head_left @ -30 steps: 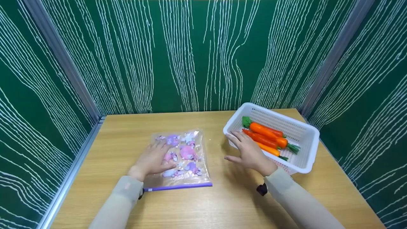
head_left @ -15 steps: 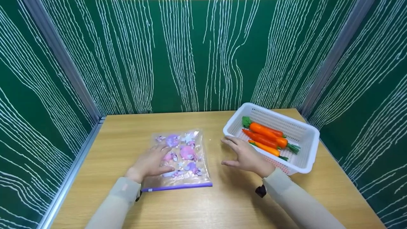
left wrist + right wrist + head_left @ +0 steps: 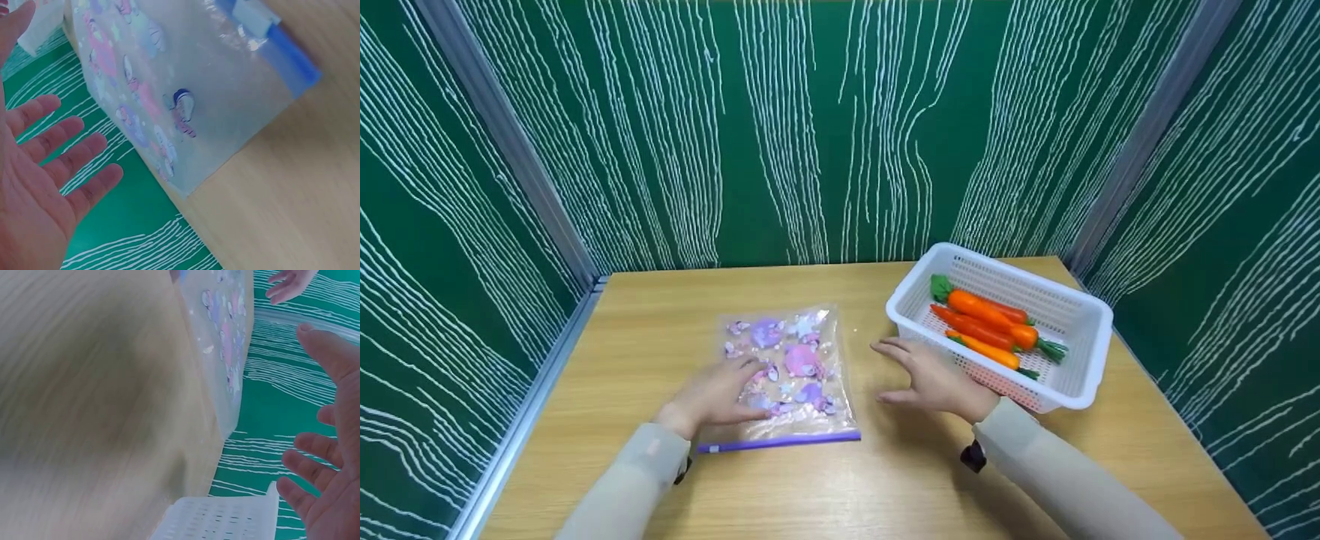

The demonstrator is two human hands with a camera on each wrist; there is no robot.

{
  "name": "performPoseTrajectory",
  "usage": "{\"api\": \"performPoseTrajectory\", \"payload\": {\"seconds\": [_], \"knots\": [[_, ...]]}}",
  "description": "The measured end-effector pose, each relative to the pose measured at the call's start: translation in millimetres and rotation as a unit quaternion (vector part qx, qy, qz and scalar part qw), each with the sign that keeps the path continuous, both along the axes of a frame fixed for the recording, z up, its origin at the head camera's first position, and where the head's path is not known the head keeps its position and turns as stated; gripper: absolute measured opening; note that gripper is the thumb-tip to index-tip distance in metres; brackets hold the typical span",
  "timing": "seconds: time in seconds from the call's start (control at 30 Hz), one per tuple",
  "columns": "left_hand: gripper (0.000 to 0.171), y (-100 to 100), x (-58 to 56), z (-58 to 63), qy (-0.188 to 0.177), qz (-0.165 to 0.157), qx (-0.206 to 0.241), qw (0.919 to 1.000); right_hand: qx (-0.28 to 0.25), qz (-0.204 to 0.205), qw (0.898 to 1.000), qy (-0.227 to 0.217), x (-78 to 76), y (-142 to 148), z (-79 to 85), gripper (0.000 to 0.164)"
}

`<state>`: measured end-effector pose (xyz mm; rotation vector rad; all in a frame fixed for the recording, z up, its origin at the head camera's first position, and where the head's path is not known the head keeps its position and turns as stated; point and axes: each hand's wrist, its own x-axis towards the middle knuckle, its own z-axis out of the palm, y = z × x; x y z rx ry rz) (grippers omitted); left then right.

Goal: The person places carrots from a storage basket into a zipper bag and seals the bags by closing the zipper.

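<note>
A clear zip bag [image 3: 825, 337] printed with pink and purple cartoon figures lies flat on the table, its purple slider edge toward me. Over its left side hovers my left hand [image 3: 718, 396], fingers spread and holding nothing; the left wrist view shows the palm apart from the bag. My right hand [image 3: 941, 382] is held above the table between the bag and a white basket [image 3: 1084, 390], its fingers loosely extended and free of any object. Inside the basket rest several carrots [image 3: 979, 330], orange and reddish, some with green tops.
The wooden table [image 3: 660, 315] meets green walls [image 3: 840, 135] with white wavy lines at the back and both sides. Grey metal posts [image 3: 1140, 142] stand in the corners. The basket occupies the table's back right.
Both hands have drawn slightly back toward me. The right hand has also shifted left, away from the basket's rim. Bag, basket and carrots stay where they were.
</note>
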<state>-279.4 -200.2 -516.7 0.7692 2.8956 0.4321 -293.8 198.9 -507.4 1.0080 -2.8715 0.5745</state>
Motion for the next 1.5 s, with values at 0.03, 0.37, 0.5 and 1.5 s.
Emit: {"api": "performPoseTrajectory", "payload": {"seconds": [0.03,0.37,0.5,1.5], "knots": [[0.088,0.4,1.0,-1.5,-0.005,0.002,0.000,1.0000,0.002,0.001,1.000,-0.008,0.6,-0.6,-1.5,0.082],[0.089,1.5,8.3,-8.0,-0.032,-0.002,0.004,0.9995,0.025,0.033,0.999,-0.015,3.6,-7.5,-15.8,0.080],[0.089,1.3,10.4,-9.9,-0.027,-0.016,0.006,0.9995,0.036,0.050,0.998,-0.016,4.2,-9.4,-19.2,0.080],[0.093,2.8,16.3,-21.6,-0.055,-0.041,0.007,0.9976,0.066,0.089,0.993,-0.047,11.5,-29.0,-34.4,0.072]]}}
